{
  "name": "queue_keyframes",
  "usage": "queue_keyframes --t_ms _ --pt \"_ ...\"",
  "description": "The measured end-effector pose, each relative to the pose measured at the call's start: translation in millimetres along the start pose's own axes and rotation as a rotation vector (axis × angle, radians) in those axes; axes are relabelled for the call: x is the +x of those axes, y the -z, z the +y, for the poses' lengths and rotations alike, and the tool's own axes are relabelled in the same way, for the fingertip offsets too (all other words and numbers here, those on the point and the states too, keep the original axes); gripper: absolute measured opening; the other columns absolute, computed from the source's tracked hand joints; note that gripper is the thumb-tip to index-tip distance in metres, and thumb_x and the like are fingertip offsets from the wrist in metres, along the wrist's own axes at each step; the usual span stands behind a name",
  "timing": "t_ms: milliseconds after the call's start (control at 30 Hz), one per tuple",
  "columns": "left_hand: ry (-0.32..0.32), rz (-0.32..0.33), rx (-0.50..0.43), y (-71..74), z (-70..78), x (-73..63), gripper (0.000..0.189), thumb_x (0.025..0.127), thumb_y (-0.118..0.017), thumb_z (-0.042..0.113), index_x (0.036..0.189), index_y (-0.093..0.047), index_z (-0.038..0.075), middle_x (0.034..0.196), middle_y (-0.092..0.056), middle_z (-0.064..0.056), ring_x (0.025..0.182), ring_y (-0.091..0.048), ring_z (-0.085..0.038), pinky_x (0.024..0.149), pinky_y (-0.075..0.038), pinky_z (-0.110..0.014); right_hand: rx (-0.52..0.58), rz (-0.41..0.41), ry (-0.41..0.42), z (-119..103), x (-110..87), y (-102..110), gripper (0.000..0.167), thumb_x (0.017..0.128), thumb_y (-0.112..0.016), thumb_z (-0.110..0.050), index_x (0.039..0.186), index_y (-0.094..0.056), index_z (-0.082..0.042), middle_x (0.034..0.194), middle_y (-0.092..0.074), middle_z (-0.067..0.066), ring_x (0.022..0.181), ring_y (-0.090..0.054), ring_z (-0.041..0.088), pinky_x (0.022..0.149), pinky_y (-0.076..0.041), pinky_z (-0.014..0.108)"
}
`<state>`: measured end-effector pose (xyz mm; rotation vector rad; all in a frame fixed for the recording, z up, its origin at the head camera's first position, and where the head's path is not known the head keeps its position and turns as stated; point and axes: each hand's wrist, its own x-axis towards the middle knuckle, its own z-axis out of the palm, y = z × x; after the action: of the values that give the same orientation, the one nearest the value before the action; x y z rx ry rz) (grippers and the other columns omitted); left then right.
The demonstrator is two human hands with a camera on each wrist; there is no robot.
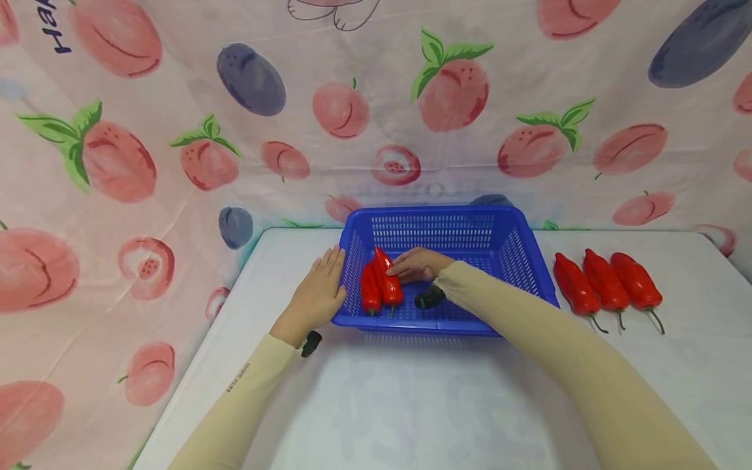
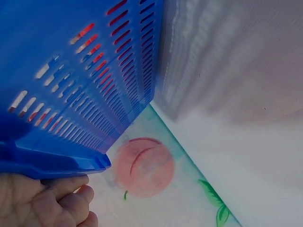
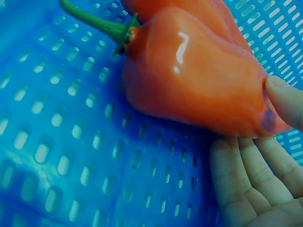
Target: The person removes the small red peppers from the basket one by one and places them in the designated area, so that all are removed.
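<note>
Inside a blue plastic basket (image 1: 435,326), two red peppers (image 1: 369,290) lie side by side near the left wall, stems toward the front. My right hand (image 1: 422,264) reaches into the basket and holds the right-hand red pepper (image 3: 189,71) near its narrow end, thumb on top and fingers along its side. This pepper's green stem (image 3: 94,21) points away from the hand. Against the basket's left rim rests my left hand (image 1: 317,290), its fingers extended; in the left wrist view its fingers (image 2: 71,203) lie beside the blue rim.
Three more red peppers (image 1: 605,281) lie in a row on the white table (image 1: 411,405), right of the basket. Behind the table hangs a fruit-print cloth (image 1: 364,59), which also runs along the left side. The basket stands close to the back edge.
</note>
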<state>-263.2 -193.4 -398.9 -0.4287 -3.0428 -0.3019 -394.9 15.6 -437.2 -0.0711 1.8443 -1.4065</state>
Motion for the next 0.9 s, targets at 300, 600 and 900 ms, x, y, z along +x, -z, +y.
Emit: queue_keyframes --t_ms 300,600,900 --pt "-0.007 0.007 0.004 0.6 0.3 -0.2 0.066 0.092 -0.043 0.017 0.148 -0.017 -0.004 0.156 -0.017 -0.019 0.145 -0.017 -0.034 0.120 -0.012 -0.046 0.027 -0.010 0.002 -1.9 -2.9 -0.1 0.044 0.088 -0.061 -0.004 0.128 -0.050 0.009 0.123 -0.059 0.016 0.090 -0.061 0.016 0.104 -0.045 0.038" --pt "0.001 -0.005 -0.005 0.8 0.3 -0.2 0.066 0.092 -0.042 0.017 0.148 -0.015 -0.004 0.157 -0.015 -0.019 0.146 -0.013 -0.033 0.120 -0.011 -0.046 0.055 -0.022 0.015 -4.1 -3.1 4.3 0.042 0.089 -0.057 -0.004 0.129 -0.049 0.009 0.088 -0.061 0.001 0.077 -0.060 0.011 0.106 -0.043 0.040" --pt "-0.003 0.009 -0.004 -1.4 -1.2 0.5 0.065 0.092 -0.042 0.017 0.148 -0.016 -0.003 0.157 -0.016 -0.019 0.146 -0.014 -0.033 0.120 -0.012 -0.045 0.047 -0.035 -0.015 -4.2 0.5 7.1 0.043 0.093 -0.053 -0.008 0.134 -0.045 0.005 0.132 -0.053 0.018 0.112 -0.056 0.025 0.107 -0.041 0.043"
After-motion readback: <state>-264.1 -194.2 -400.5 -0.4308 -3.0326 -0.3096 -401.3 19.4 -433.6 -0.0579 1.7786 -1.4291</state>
